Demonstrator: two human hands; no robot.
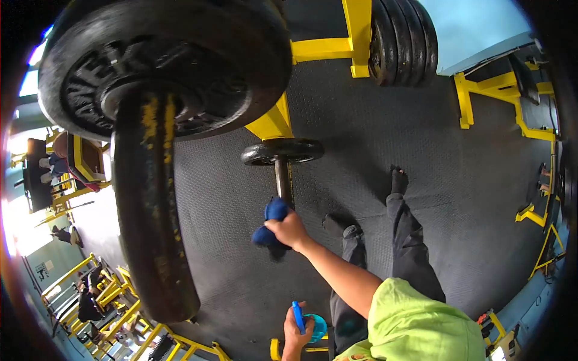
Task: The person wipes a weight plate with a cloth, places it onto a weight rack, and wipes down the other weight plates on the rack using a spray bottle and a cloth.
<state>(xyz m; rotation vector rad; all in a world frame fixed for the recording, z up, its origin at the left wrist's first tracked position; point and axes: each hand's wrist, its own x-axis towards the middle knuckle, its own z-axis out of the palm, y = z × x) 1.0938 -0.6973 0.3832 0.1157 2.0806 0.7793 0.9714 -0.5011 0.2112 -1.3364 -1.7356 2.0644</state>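
My right hand (289, 231) is closed around a crumpled blue cloth (276, 209), held against or right beside the lower end of a metal bar (283, 180). A small black weight plate (283, 151) sits on that bar, just above the hand. Low in the view, my left hand (295, 331) grips a spray bottle (316, 328) with a blue trigger head and a translucent turquoise body. The fingers of both hands are partly hidden by what they hold.
A large black weight plate (162, 78) and a thick, worn black bar end (153, 210) loom close on the left. More stacked plates (403, 42) hang on a yellow frame (359, 36). Dark rubber flooring (469, 198) lies under my feet. Yellow gym machines (102, 295) stand around.
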